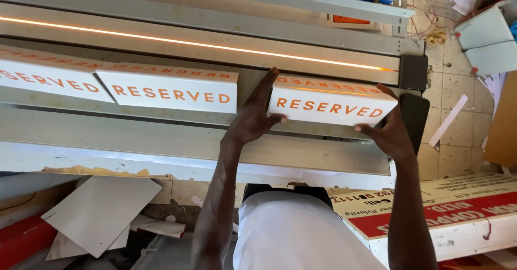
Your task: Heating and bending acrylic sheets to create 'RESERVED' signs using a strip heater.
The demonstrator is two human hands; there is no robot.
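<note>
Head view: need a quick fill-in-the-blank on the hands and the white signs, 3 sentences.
1. Both hands grip the ends of one white sign with ____ lettering.
2. The left hand holds that sign's left end and the right hand holds its ____ end.
3. A thin glowing ____ line runs along the metal machine behind the signs.

Missing words: orange; right; orange

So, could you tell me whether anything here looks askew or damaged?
The white folded sign between the left hand and right hand sits apart from the other white signs, across a gap. The metal bench's front edge shows chipped, rusty patches.
</note>
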